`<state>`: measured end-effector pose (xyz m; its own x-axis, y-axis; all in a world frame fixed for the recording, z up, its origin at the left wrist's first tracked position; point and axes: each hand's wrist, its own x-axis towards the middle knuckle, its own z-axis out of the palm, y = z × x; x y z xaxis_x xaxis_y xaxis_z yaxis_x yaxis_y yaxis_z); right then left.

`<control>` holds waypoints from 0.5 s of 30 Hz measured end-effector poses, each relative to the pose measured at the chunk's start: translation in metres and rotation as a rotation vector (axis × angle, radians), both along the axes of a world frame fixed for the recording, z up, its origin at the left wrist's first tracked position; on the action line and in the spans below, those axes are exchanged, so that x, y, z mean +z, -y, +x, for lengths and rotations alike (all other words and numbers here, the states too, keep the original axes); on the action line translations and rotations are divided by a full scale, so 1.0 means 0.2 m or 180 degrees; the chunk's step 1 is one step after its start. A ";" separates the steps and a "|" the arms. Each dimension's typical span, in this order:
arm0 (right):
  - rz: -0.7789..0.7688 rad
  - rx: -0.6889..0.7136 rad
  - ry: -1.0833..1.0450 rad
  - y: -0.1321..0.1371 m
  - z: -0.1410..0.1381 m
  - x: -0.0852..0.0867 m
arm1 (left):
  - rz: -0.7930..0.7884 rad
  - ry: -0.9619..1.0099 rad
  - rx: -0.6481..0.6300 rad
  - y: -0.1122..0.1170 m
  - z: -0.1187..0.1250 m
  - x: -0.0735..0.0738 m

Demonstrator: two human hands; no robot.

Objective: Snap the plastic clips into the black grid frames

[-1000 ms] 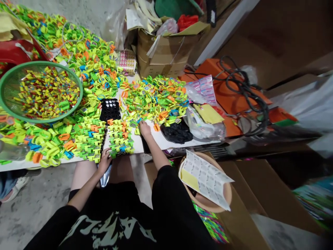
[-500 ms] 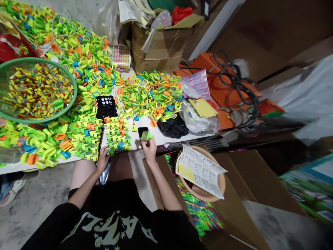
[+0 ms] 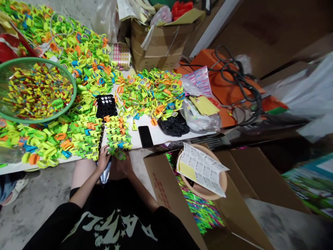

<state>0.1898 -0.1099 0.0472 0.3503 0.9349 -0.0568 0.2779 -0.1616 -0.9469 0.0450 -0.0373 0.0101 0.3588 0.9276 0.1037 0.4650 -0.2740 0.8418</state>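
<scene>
Beyond left hand [image 3: 103, 157] — basket [image 3: 74, 89] of pieces [image 3: 39, 88]

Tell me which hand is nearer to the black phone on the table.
Right. The right hand, holding a green piece, is in front of the table edge, to the left of the phone. The left hand is farther left, at the edge.

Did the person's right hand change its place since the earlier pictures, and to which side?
Yes: judged against the black phone on the table, the right hand has moved left and toward the body, with a green piece at its fingertips.
</scene>
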 end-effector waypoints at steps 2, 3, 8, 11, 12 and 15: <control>-0.0158 -0.0053 0.0049 -0.02 0.00 -0.01 | -0.0011 -0.0002 0.0025 0.00 0.00 0.00; -0.0184 -0.0080 0.0023 -0.03 0.00 -0.01 | -0.0007 -0.0005 0.0034 0.00 0.00 0.00; -0.0096 -0.0181 -0.0266 -0.04 -0.01 -0.01 | 0.0029 -0.0059 0.0002 -0.01 0.01 0.00; -0.0135 -0.0237 -0.0234 -0.04 -0.02 0.01 | 0.0032 -0.0042 -0.0051 -0.01 0.00 0.00; -0.0143 -0.0231 -0.0189 -0.04 -0.02 0.01 | 0.0037 -0.0034 -0.0069 -0.01 0.00 0.00; -0.0168 -0.0121 0.0015 -0.03 -0.03 0.01 | 0.0068 -0.0022 -0.0111 -0.01 -0.01 0.00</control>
